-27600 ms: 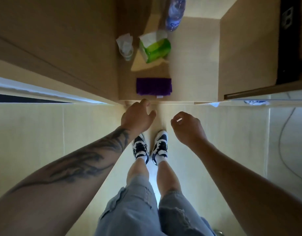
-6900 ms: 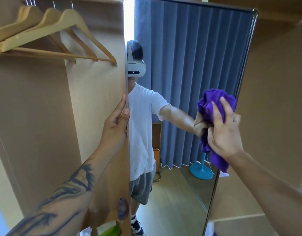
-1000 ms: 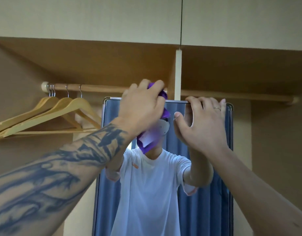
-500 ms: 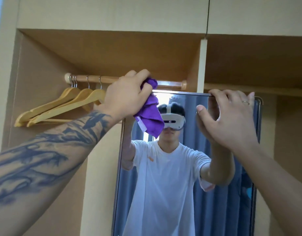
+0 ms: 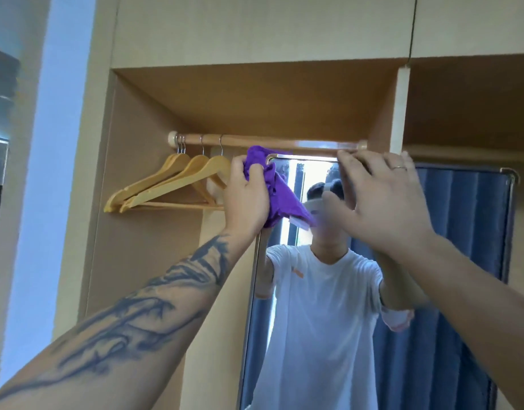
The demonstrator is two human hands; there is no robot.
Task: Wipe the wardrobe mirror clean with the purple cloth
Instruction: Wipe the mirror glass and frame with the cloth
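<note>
The tall wardrobe mirror [image 5: 450,291] in a thin metal frame stands in the open wardrobe and reflects a person in a white shirt and blue curtains. My left hand [image 5: 247,196] grips the bunched purple cloth [image 5: 280,196] against the mirror's top left corner. The cloth hangs down to the right over the glass, with a white tag at its lower tip. My right hand [image 5: 382,202] holds the mirror's top edge, fingers curled over the frame and thumb in front of the glass.
A wooden clothes rail [image 5: 263,142] runs just above the mirror top. Several empty wooden hangers [image 5: 172,184] hang at its left end, close to my left hand. A vertical wardrobe divider [image 5: 399,110] stands above my right hand.
My left hand has slid the cloth left along the top of the mirror to its left corner. My right hand still holds the top edge. The view has shifted left.
</note>
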